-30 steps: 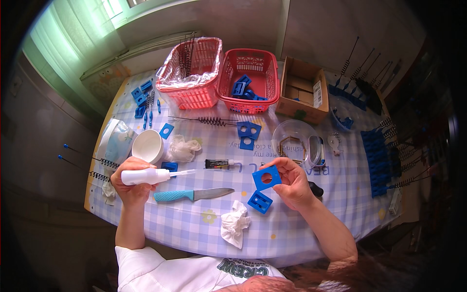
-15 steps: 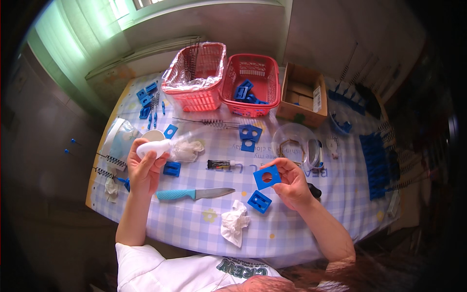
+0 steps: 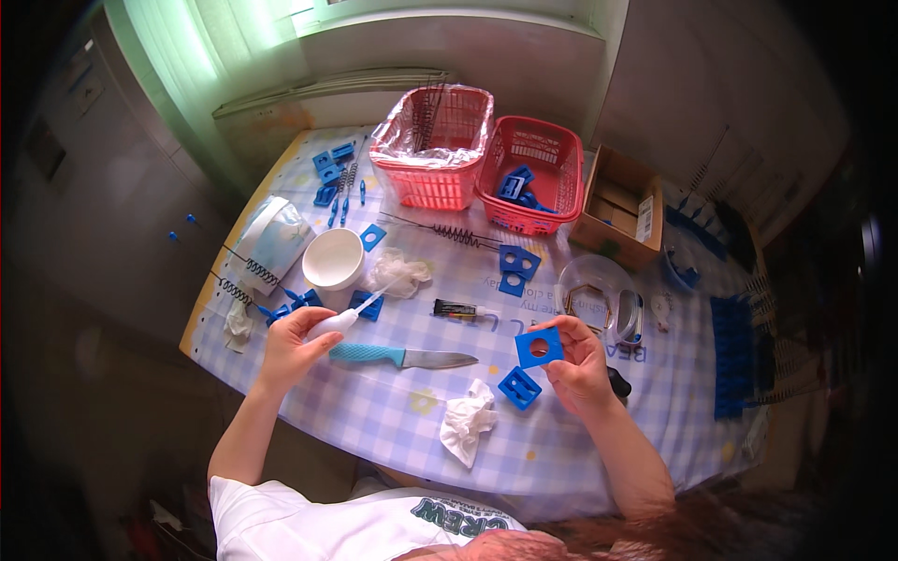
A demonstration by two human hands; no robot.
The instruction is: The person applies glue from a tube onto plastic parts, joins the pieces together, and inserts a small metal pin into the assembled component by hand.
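My left hand [image 3: 297,348] is closed round a white squeeze bottle [image 3: 334,324] with a long thin nozzle, which points up and to the right. Between the thumb and fingers of my right hand [image 3: 578,366] is a flat blue plate [image 3: 539,348] with a round hole, held above the table. Just below it lies a blue block with slots [image 3: 519,388]. A knife with a turquoise handle [image 3: 369,353] rests close to my left hand, its blade toward the right. Crumpled white tissue [image 3: 468,425] lies in front, between my forearms.
A white bowl [image 3: 333,259], crumpled clear plastic [image 3: 398,275] and a black tube [image 3: 456,309] lie beyond my hands. Two red baskets [image 3: 435,182] and a cardboard box [image 3: 622,210] stand at the back. Wire coils with blue ends [image 3: 257,266] stick out over the left edge.
My left hand has lowered, and the bottle's nozzle now shows clearly, pointing up and right. The blue plate remains in my right hand. The whole view has shifted, with things appearing farther right.
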